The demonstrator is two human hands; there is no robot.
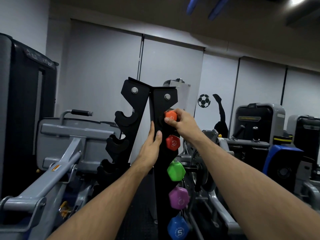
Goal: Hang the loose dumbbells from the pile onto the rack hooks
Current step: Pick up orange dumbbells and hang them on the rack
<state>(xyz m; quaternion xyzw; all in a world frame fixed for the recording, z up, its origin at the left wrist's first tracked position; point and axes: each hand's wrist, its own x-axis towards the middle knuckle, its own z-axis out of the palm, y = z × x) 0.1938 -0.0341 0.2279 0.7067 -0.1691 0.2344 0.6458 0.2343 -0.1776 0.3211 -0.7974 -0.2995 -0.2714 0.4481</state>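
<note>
A tall black dumbbell rack stands in front of me, with two plates of hooks. My right hand grips an orange dumbbell at the top hook of the right plate. Below it on the same plate hang a red dumbbell, a green dumbbell, a purple dumbbell and a blue dumbbell marked 5. My left hand lies flat against the rack's front edge, fingers extended. The left plate's hooks hold nothing. The pile is not in view.
A grey weight machine with a slanted bar stands at the left. Dark gym machines fill the right side, with a blue one close by. A white wall with a football sticker is behind.
</note>
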